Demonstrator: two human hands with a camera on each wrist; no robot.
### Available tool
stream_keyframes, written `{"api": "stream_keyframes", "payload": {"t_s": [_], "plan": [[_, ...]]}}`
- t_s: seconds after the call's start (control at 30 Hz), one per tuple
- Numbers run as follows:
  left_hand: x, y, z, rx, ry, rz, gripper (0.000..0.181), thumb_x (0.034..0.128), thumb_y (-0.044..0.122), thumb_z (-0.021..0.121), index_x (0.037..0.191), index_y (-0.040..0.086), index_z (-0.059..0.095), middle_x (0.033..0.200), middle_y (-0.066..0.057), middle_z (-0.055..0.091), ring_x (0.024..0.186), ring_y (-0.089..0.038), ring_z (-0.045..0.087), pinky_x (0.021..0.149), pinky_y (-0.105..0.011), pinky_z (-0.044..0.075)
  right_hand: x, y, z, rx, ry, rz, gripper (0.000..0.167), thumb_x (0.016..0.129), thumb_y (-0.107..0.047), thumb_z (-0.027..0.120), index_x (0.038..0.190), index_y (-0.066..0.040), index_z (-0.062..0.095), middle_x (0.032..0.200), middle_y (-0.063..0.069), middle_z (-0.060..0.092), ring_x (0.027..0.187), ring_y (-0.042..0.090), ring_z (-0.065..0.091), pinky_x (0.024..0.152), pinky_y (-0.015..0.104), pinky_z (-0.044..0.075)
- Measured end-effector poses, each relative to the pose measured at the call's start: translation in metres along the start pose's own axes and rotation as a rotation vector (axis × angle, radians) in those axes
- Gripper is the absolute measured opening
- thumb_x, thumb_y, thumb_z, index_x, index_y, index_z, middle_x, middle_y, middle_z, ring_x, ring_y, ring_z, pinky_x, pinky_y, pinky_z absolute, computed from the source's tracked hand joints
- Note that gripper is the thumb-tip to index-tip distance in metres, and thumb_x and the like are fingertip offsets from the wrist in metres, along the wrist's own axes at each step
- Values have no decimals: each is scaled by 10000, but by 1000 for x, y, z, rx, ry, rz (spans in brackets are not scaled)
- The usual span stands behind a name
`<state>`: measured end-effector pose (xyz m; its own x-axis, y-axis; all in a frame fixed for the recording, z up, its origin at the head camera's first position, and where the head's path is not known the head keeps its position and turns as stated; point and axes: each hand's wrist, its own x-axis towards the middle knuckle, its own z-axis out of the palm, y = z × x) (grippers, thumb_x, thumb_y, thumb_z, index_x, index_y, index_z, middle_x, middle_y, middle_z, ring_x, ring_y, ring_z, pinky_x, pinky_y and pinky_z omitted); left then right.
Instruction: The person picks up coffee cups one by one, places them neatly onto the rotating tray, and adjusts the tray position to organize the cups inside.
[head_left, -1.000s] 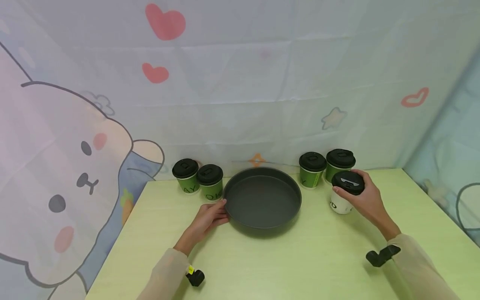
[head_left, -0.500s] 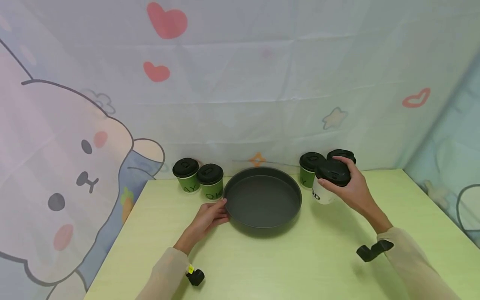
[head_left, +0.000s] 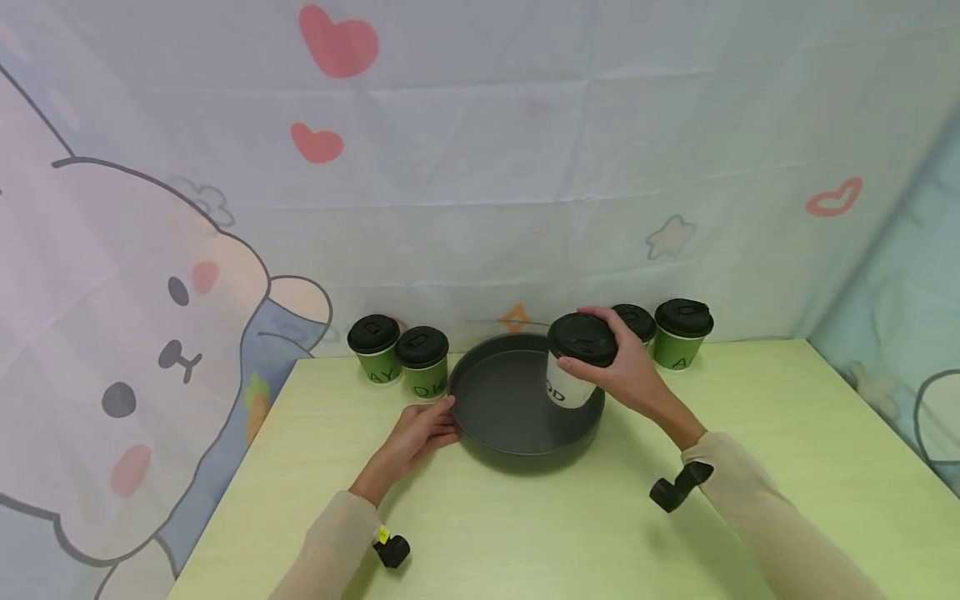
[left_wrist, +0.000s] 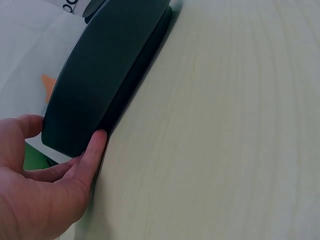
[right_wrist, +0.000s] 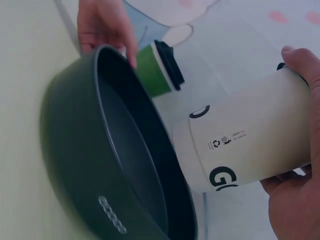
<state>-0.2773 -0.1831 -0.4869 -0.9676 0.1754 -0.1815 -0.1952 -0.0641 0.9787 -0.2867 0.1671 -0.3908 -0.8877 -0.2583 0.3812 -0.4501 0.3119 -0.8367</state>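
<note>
A dark grey round baking pan stands on the table. My left hand grips its left side; in the left wrist view the thumb lies at the rim and the fingers at the lower edge of the wall. My right hand holds a white paper coffee cup with a black lid over the right part of the pan. In the right wrist view the cup shows dark letters, and its base is close to the pan's rim; contact cannot be told.
Two green paper cups with black lids, a left one and a nearer one, stand left of the pan. Right of it, another green cup stands beside one partly hidden by my right hand. A printed cloth hangs behind the table.
My right hand has lifted the white cup and carried it left from beside the right green cups to over the pan. The left hand has stayed at the pan's edge.
</note>
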Motion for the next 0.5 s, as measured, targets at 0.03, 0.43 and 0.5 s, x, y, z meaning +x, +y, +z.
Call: {"api": "stream_keyframes", "payload": {"t_s": [0.03,0.43,0.5], "plan": [[0,0,0,-1,-3,1,549,1076,288,589,1345,-185,520,1105,-176,628,914,-176,662,904,-323,606,2,0,5,6,-13,-5,752,891,-297,836,1531,-247,445,1447,114,493,1273,310,536,964,523,516],[0,0,0,-1,-11,2,542,1079,278,580,1349,-188,519,1110,-183,630,926,-190,666,911,-324,603,7,2,68,2,-66,-48,776,835,-387,878,1497,-285,484,1445,3,546,1303,237,540,1051,534,475],[0,1,0,1,-10,3,541,1080,277,578,1347,-190,521,1108,-185,630,925,-189,668,910,-326,604,6,3,76,-19,-69,-41,786,822,-432,880,1492,-310,486,1466,-25,532,1338,231,512,1071,551,453]]}}
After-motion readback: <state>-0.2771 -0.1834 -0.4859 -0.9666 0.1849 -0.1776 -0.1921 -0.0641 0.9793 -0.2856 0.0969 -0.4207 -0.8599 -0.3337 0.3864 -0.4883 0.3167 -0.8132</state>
